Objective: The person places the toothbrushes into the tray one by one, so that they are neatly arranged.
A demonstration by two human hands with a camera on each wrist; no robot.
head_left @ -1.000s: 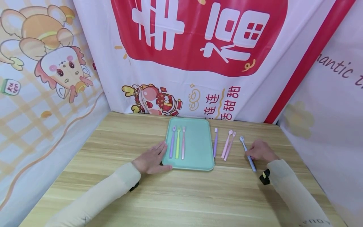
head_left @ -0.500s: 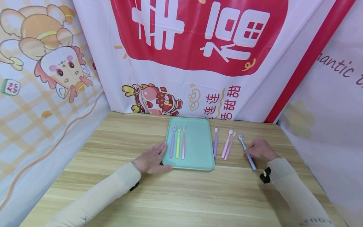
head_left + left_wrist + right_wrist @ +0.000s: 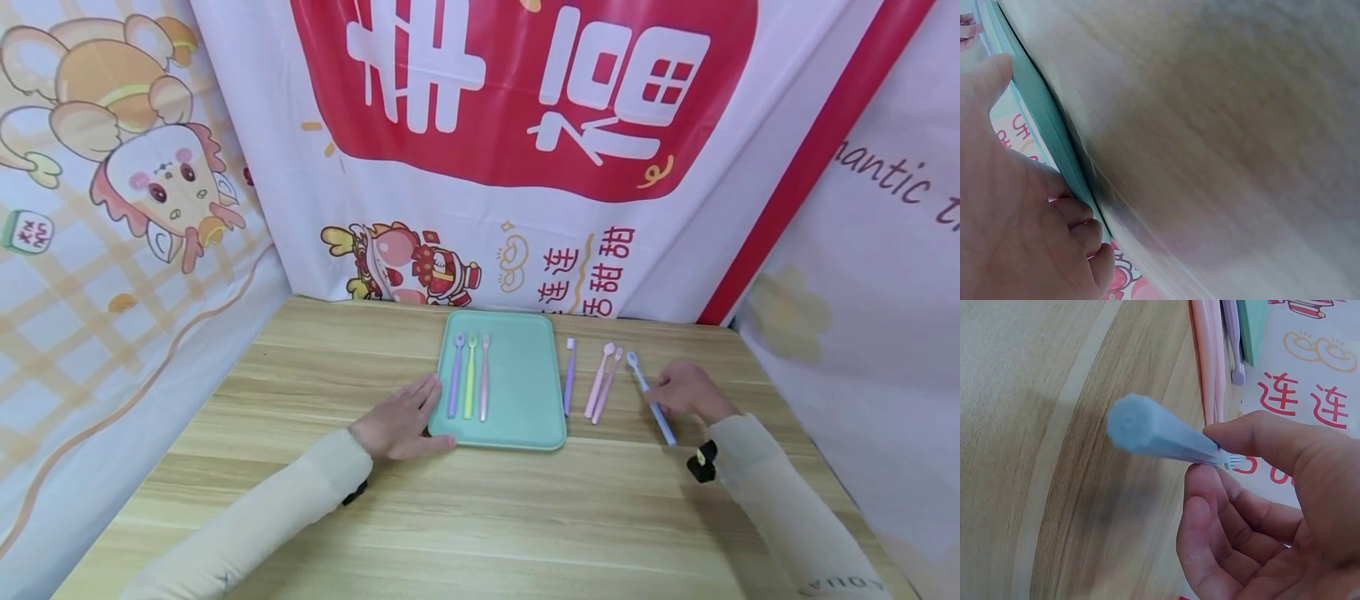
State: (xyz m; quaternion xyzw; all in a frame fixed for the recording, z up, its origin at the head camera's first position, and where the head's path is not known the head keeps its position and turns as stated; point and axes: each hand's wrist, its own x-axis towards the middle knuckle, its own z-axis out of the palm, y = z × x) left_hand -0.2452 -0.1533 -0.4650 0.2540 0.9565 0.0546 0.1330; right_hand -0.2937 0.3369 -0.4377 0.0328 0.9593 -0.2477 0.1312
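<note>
My right hand pinches a light blue toothbrush between thumb and fingers, its bristle head pointing toward the back wall. In the right wrist view the butt end of this blue toothbrush faces the camera. My left hand rests with straight fingers against the left edge of a green tray; the left wrist view shows its fingertips at the tray's rim. On the tray's left half lie a purple toothbrush, a yellow-green toothbrush and a pink toothbrush, side by side.
Between tray and right hand, another purple toothbrush lies at the tray's right edge, with two pink toothbrushes beside it on the wooden table. A printed cloth hangs behind the table, with more cloth at both sides.
The right hand and the blue toothbrush have shifted slightly left and toward the back. The left hand, the tray and the other toothbrushes stay where they were.
</note>
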